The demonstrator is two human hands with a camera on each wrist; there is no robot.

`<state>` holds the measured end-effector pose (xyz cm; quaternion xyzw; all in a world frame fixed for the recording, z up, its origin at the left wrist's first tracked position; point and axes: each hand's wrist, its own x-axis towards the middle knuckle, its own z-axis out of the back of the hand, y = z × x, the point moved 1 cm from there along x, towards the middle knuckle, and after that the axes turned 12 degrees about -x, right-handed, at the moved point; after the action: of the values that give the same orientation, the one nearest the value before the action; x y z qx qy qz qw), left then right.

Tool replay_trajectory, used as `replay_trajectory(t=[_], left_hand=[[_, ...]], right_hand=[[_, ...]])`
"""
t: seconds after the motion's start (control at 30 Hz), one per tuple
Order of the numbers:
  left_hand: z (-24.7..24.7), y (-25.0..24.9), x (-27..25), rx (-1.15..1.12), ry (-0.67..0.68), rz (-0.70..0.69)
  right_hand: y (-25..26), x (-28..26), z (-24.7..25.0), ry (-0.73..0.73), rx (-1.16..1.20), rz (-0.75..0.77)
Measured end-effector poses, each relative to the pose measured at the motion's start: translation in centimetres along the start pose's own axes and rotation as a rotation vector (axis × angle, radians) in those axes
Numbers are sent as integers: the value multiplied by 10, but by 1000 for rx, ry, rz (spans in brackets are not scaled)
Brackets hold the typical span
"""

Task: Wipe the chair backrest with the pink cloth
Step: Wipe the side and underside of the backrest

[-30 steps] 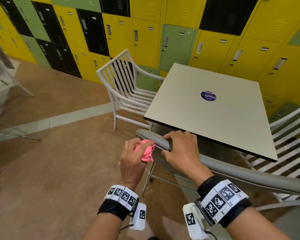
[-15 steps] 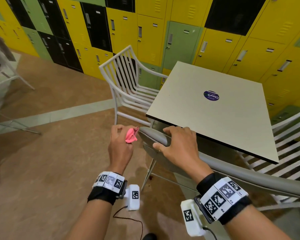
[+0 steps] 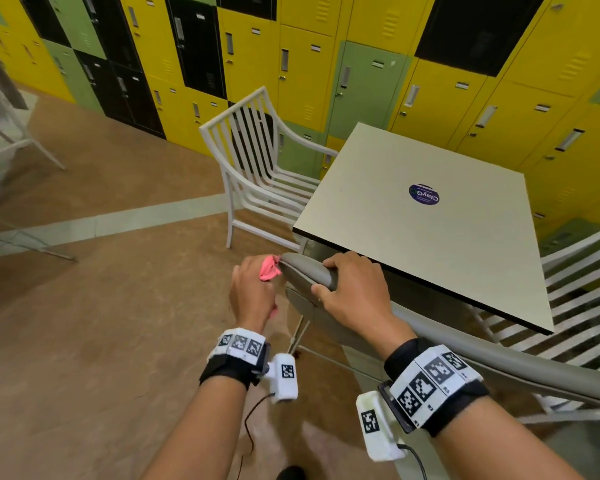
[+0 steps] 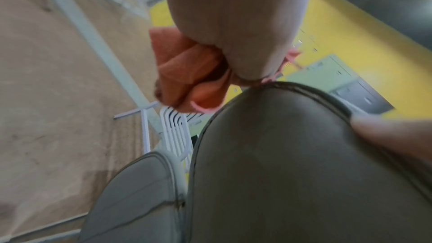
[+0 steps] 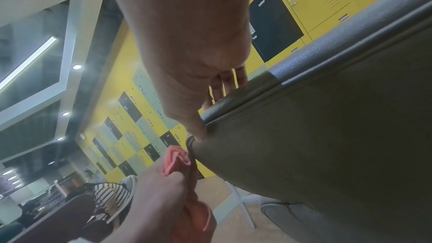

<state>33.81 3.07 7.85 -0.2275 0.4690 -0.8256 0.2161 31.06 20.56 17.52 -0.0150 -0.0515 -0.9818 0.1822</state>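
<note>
The grey padded chair backrest (image 3: 465,344) runs from the lower right up to its rounded left end (image 3: 298,266) in the head view. My left hand (image 3: 253,289) grips the bunched pink cloth (image 3: 269,268) and holds it against that left end. The left wrist view shows the cloth (image 4: 187,73) balled in my fingers, touching the top corner of the backrest (image 4: 292,154). My right hand (image 3: 352,289) grips the top edge of the backrest, fingers curled over the far side, thumb on the near face. In the right wrist view the cloth (image 5: 177,160) sits at the backrest edge (image 5: 304,136).
A square beige table (image 3: 430,220) stands just behind the backrest. A white slatted chair (image 3: 260,168) sits at its left and another (image 3: 586,289) at its right. Yellow, green and black lockers (image 3: 326,64) line the back wall. Brown floor (image 3: 101,323) lies open at left.
My left hand swung the pink cloth off the backrest's near face to the left, then brought it back against the backrest's left end. The right hand kept its grip on the top edge.
</note>
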Motion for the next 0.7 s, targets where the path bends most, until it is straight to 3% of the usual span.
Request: replay_trajectory(t=[0.07, 0.13, 0.3, 0.5, 0.7], left_hand=[[2, 6, 8, -18, 14, 123], [5, 3, 9, -76, -5, 150], [-1, -18, -15, -221, -10, 31], [-8, -32, -45, -145, -60, -130], [-15, -59, -91, -116, -7, -289]], right_hand=[[0, -1, 0, -1, 0, -1], [-1, 0, -1, -5, 3, 2], [-4, -3, -1, -5, 12, 19], [-32, -19, 9, -3, 124, -1], [-64, -36, 17, 7, 161, -14]])
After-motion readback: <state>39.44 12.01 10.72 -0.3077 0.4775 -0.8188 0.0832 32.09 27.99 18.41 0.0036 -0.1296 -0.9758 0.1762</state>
